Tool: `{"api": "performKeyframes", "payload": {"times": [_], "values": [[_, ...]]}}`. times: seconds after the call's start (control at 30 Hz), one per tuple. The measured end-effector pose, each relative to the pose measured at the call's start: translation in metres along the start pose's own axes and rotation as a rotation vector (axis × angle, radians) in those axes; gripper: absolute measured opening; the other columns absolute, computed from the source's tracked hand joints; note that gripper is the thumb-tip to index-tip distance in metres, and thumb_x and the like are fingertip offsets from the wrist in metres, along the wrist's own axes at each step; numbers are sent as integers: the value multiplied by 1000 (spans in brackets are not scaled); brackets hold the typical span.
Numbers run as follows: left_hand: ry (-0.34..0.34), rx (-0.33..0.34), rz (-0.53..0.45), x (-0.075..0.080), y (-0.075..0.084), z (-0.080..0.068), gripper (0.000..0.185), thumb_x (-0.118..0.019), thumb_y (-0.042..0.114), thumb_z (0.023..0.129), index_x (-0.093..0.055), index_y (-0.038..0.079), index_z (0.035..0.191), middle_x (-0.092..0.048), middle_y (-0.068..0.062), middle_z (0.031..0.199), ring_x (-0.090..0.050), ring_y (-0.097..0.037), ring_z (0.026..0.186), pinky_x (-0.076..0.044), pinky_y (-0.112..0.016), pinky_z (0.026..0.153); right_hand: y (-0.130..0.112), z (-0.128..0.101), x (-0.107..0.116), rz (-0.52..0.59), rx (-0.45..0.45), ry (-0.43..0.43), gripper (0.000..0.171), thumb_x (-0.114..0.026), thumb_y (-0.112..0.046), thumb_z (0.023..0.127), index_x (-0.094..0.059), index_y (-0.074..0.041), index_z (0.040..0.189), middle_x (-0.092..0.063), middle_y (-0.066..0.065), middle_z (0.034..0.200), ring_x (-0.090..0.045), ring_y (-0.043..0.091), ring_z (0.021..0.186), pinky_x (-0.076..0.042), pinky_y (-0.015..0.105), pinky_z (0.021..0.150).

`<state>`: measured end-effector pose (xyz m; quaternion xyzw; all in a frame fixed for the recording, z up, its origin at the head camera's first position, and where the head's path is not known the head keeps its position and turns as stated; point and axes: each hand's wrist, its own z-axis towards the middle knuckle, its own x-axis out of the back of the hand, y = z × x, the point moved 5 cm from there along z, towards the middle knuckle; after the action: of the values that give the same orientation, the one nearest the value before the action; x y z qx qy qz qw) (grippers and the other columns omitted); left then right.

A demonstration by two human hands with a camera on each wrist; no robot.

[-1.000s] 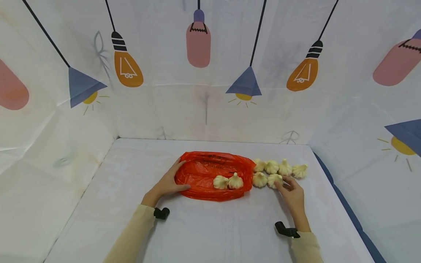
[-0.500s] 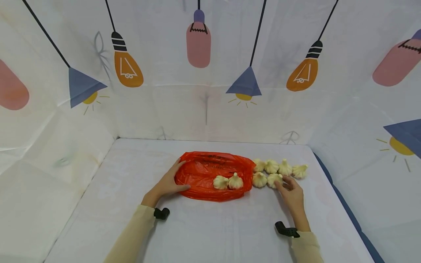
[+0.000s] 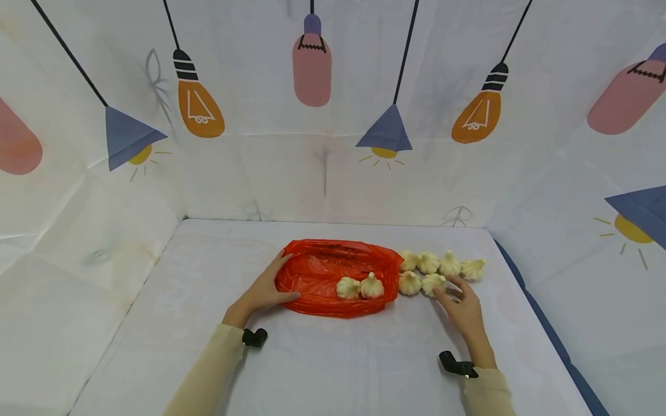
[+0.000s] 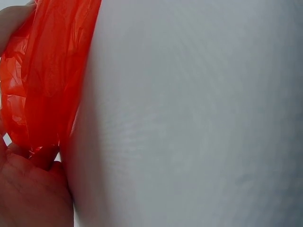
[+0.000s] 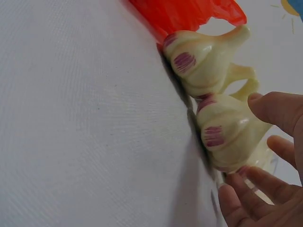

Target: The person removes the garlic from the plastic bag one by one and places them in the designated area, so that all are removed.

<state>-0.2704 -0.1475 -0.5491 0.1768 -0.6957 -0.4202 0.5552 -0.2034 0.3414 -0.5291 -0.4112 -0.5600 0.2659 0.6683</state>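
An orange plastic bag (image 3: pixel 328 268) lies flat in the middle of the white table (image 3: pixel 322 364), with two garlic bulbs (image 3: pixel 360 286) resting on its right part. My left hand (image 3: pixel 267 288) grips the bag's left end, thumb along the near edge and fingers over the far edge; in the left wrist view the bag (image 4: pixel 47 75) bunches against that hand (image 4: pixel 28 189). Several more garlic bulbs (image 3: pixel 450 264) sit just right of the bag. My right hand (image 3: pixel 454 296) reaches to the nearest bulb (image 3: pixel 433 283); its thumb and fingertips (image 5: pixel 279 146) touch that bulb (image 5: pixel 227 130), which rests on the table.
White cloth walls printed with lamps (image 3: pixel 389 130) close in the table at the back and on both sides. A blue strip (image 3: pixel 541 323) runs along the table's right edge. A second bulb (image 5: pixel 199 61) lies against the bag's edge.
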Motion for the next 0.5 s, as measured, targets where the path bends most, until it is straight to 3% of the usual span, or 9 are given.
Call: {"api": "performKeyframes", "payload": {"times": [0.1, 0.5], "values": [[0, -3, 1, 0, 0, 0, 106, -83, 51, 81, -24, 20, 164, -5, -7, 175, -15, -39, 159, -26, -68, 120, -10, -2, 5, -7, 29, 3, 69, -74, -29, 97, -43, -1, 151, -43, 25, 155, -56, 45, 129, -41, -1, 77], [3, -30, 2, 1, 1, 1, 105, -83, 50, 81, -26, 18, 164, -5, -10, 175, -15, -41, 158, -26, -70, 119, -64, -7, 23, -45, 195, 87, 91, -78, -17, 92, -21, -5, 162, -35, 27, 159, -53, 44, 128, -42, 13, 87]]}}
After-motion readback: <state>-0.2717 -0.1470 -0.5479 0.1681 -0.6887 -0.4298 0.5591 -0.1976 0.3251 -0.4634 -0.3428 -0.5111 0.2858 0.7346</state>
